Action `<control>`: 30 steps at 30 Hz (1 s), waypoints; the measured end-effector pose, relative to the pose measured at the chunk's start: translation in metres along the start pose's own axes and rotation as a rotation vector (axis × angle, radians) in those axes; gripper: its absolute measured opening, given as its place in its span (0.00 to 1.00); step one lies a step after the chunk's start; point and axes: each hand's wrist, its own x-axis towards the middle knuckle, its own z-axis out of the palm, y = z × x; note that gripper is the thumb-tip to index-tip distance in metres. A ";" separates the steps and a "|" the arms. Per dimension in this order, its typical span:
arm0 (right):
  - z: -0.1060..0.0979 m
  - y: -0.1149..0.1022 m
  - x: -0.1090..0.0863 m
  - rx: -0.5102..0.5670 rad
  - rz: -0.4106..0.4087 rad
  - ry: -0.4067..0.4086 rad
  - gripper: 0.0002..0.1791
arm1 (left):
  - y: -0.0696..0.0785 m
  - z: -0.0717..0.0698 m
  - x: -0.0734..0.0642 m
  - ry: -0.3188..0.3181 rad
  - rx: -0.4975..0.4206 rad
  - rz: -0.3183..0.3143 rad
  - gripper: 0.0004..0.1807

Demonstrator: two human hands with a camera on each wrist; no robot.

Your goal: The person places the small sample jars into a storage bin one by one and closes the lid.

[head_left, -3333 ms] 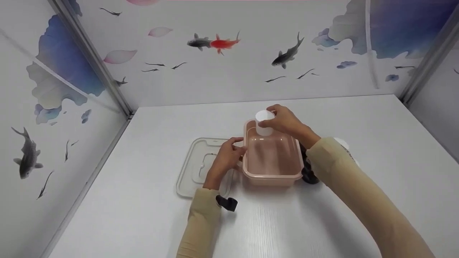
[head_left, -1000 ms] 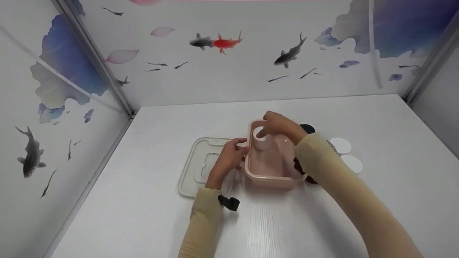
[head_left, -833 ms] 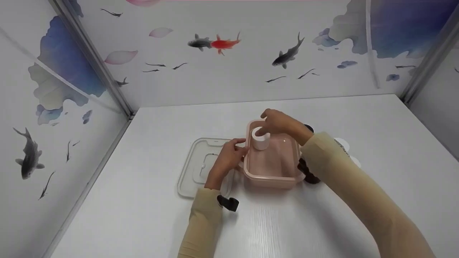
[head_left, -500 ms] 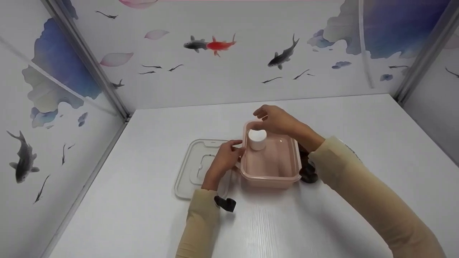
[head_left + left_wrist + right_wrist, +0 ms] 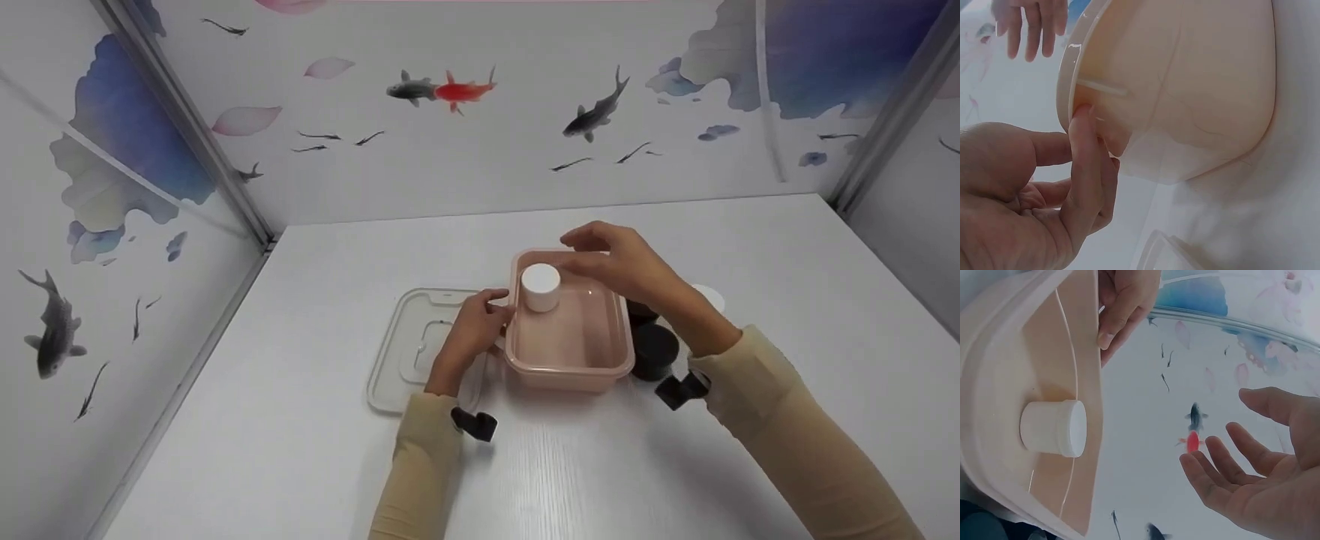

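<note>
A pink plastic storage box [image 5: 570, 371] stands with its top open. Upright in its far left corner is a white jar [image 5: 541, 288] with a white screw cap, seen closely in the right wrist view. My left hand [image 5: 472, 330] holds the box's left rim; the left wrist view has its fingers [image 5: 1086, 157] curled under that rim. With nothing in it, my right hand [image 5: 634, 266] hovers over the box's far right part, fingers spread and loosely bent, apart from the jar.
A clear lid [image 5: 386, 356] lies on the white table [image 5: 315, 315], left of the box and partly under the left arm. Dark, black-topped jars [image 5: 655, 351] stand against the box's right side. A white round cap [image 5: 709, 298] shows behind the right wrist.
My right hand lowers the white jar into the box's far left corner, lets go of it and draws back to the right. The left hand stays at the rim.
</note>
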 end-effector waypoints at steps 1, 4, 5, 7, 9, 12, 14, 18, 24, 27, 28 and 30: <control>-0.002 0.003 -0.003 -0.004 -0.002 0.004 0.23 | 0.000 0.000 0.000 0.000 0.002 0.003 0.24; -0.009 0.013 -0.013 -0.011 -0.031 0.013 0.22 | 0.000 0.001 0.000 0.000 0.002 0.011 0.24; -0.012 0.016 -0.016 -0.010 -0.041 0.012 0.22 | 0.000 0.001 0.001 0.000 0.001 0.014 0.24; -0.019 0.022 -0.022 -0.007 -0.062 0.012 0.22 | 0.000 0.001 0.001 0.001 0.003 0.010 0.24; -0.026 0.028 -0.029 -0.005 -0.085 0.021 0.24 | 0.001 0.001 0.001 0.000 0.001 0.003 0.24; -0.038 0.038 -0.038 -0.014 -0.119 0.053 0.25 | 0.002 0.002 0.001 -0.003 0.001 -0.001 0.24; -0.044 0.046 -0.043 -0.025 -0.139 0.089 0.25 | 0.002 0.002 0.000 -0.005 -0.004 -0.004 0.24; -0.054 0.061 -0.051 -0.027 -0.170 0.161 0.25 | 0.002 0.001 0.001 -0.007 -0.009 -0.010 0.24; -0.065 0.091 -0.054 0.011 -0.181 0.256 0.23 | 0.001 -0.001 0.000 -0.003 -0.010 -0.011 0.24; -0.070 0.107 -0.056 0.027 -0.136 0.290 0.23 | -0.001 -0.001 0.000 -0.001 -0.008 -0.008 0.24; -0.072 0.112 -0.057 0.035 -0.111 0.300 0.24 | -0.001 -0.001 0.000 -0.002 -0.009 -0.008 0.24; -0.074 0.120 -0.059 0.047 -0.072 0.317 0.24 | -0.001 -0.001 0.000 -0.010 -0.018 -0.004 0.24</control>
